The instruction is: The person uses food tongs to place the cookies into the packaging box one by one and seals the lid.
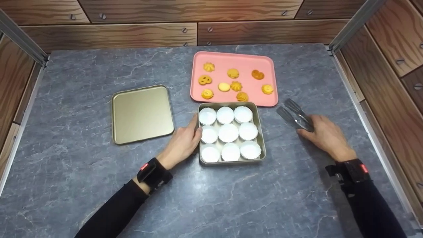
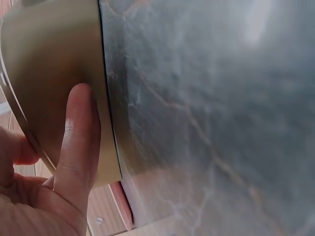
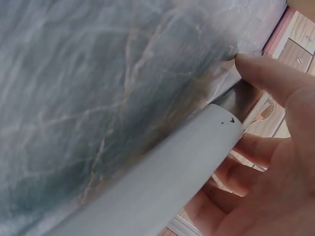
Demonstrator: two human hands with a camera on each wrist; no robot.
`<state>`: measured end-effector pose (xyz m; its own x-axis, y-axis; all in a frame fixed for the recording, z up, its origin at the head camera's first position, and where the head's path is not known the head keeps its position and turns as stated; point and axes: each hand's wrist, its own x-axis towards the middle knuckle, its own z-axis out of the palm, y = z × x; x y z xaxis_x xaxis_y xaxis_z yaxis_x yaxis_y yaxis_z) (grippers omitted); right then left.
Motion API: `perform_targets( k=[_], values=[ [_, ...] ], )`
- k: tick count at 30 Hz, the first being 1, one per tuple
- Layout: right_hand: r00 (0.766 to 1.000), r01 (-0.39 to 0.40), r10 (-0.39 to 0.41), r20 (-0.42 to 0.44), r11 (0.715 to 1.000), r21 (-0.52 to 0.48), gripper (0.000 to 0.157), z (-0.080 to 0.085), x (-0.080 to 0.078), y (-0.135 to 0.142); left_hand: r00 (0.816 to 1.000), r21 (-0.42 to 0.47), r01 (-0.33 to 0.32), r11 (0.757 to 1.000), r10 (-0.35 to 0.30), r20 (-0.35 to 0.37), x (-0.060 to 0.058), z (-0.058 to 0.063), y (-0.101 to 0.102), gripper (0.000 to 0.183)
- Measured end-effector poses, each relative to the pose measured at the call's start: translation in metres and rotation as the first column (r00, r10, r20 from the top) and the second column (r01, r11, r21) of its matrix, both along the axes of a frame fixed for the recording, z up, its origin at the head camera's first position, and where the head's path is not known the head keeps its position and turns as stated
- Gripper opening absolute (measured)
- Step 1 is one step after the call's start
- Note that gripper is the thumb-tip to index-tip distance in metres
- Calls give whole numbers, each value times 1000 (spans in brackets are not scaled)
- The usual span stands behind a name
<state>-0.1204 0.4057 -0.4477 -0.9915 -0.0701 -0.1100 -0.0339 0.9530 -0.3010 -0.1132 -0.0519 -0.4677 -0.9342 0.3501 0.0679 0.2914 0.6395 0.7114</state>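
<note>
Tin (image 2: 44,64): metal look, smooth, soft satin sheen.
Lid (image 1: 142,114), left of frame: metal look too, smooth, low sheen.
Cups (image 1: 228,133): paper look, matt, pleated.
Tray (image 1: 251,61), upper centre: plastic look, smooth.
Cookies (image 1: 242,96): matt; some ridged, some smoother.
Tongs (image 1: 287,116), right of frame: metal look, smooth, bright glints.
Table (image 1: 82,178): stone-look veining, smooth; glossy patch lower centre.
Panels (image 1: 138,33), top and sides: wood-grain pattern, smooth, printed by the look.
Sleeves (image 1: 112,210), lower left and right: cloth, matt.

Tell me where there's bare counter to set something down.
Bare: behind the gold lid, left of the pink tray; in front of the tin, between the sleeves. Crowded: between tin and tray, along the tin's left side at the left hand, and at the tongs in the right hand.
</note>
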Motion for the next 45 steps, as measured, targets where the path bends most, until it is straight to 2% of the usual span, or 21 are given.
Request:
perform_targets(
  k=[8, 12, 16, 20, 27, 31, 34, 38, 41, 45],
  values=[
    [994, 19, -24, -111, 999, -50, 66, 12, 0, -15, 1000, 6, 15, 1000, -15, -23, 2, -1, 1, 59],
    [987, -21, 7, -161, 996, -83, 63, 21, -7, -31, 997, 3, 40, 999, -40, -65, 4, -3, 1, 59],
    [986, -73, 59, -157, 994, -84, 66, 31, -18, -47, 994, 1, 57, 998, -57, -90, 5, -3, 1, 60],
    [988, -86, 77, -136, 995, -60, 72, 39, -31, -62, 991, -10, 56, 998, -57, -117, 6, -4, 3, 61],
    [959, -116, 114, -258, 993, 8, 62, 40, -58, -87, 983, -14, 54, 998, -56, -174, 6, -4, 3, 59],
    [974, -96, 105, -201, 994, 52, 58, 42, -73, -98, 984, -13, 62, 998, -63, -167, 6, -4, 2, 58],
    [982, -94, 108, -157, 991, 98, 58, 42, -83, -105, 990, -14, 62, 998, -63, -130, 5, -3, 2, 59],
    [981, -112, 137, -139, 978, 175, 55, 42, -92, -115, 995, -15, 51, 999, -52, -86, 5, -3, 2, 60],
    [980, -121, 153, -131, 967, 225, 54, 43, -97, -121, 996, -12, 47, 999, -48, -80, 5, -2, 2, 60],
    [983, -127, 156, -100, 960, 250, 51, 43, -102, -126, 997, -4, 51, 999, -51, -52, 4, 0, 2, 60]
  ],
)
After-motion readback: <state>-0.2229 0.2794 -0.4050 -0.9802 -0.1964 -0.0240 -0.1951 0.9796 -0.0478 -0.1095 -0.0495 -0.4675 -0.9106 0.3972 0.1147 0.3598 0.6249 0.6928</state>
